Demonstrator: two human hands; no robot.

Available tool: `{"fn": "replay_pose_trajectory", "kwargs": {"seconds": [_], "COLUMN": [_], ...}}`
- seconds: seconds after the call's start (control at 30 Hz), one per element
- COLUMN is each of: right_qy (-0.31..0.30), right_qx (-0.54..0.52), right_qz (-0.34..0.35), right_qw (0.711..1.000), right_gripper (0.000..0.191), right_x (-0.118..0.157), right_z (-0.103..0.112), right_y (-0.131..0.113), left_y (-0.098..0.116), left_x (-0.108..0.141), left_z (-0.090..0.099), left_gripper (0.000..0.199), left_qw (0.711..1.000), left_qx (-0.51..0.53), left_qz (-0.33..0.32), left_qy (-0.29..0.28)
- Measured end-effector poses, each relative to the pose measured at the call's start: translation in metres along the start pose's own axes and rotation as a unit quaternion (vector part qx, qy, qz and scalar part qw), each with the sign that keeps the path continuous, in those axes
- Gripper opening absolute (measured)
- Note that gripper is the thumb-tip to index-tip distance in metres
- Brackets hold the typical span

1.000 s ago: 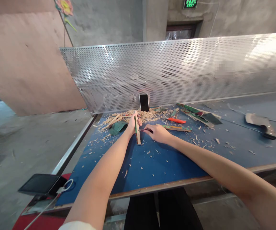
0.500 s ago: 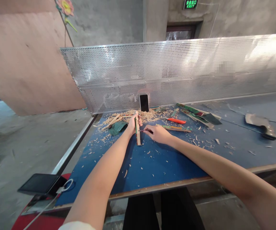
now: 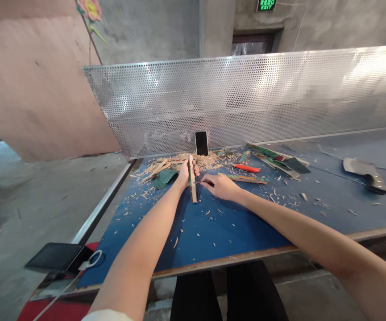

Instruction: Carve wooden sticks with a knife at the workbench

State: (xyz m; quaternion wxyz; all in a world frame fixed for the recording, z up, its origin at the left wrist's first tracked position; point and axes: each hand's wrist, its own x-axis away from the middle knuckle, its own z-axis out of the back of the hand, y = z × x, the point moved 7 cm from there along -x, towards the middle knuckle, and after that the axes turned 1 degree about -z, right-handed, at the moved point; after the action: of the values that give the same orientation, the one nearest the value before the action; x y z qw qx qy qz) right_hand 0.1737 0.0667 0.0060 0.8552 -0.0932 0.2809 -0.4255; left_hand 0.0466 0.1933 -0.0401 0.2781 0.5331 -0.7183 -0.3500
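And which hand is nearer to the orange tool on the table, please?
Right. The right hand is a little left of the orange tool and closer to the person; the left hand is farther left, around the wooden strip.

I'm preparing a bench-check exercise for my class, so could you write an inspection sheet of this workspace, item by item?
Surface: blue tabletop, strewn with shavings.
Things in hand: wood strip; thin tool meeting its side, exact type unclear.
Clutter: shavings pile, orange-red handle, loose strips, phone propped up.
Hands: left hand grips the strip; right hand holds the tool.
Cables: white cable at the black device, near left corner.
Surroundings: perforated metal screen behind; lit exit sign.
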Motion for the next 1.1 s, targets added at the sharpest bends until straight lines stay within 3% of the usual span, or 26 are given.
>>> {"fn": "replay_pose_trajectory", "kwargs": {"seconds": [0.77,1.1], "right_qy": [0.015,0.016], "right_qx": [0.004,-0.003], "right_qz": [0.016,0.025], "right_qw": [1.000,1.000], "right_gripper": [0.021,0.019], "right_x": [0.0003,0.0003], "right_z": [-0.0011,-0.0025], "right_y": [0.0002,0.0001], "left_y": [-0.0018,-0.0026], "left_x": [-0.0007,0.0008], "left_z": [0.0004,0.0025], "left_gripper": [0.036,0.045], "left_qw": [1.000,0.997], "left_qx": [-0.024,-0.073], "left_qz": [-0.014,-0.013], "left_qy": [0.008,0.009]}}
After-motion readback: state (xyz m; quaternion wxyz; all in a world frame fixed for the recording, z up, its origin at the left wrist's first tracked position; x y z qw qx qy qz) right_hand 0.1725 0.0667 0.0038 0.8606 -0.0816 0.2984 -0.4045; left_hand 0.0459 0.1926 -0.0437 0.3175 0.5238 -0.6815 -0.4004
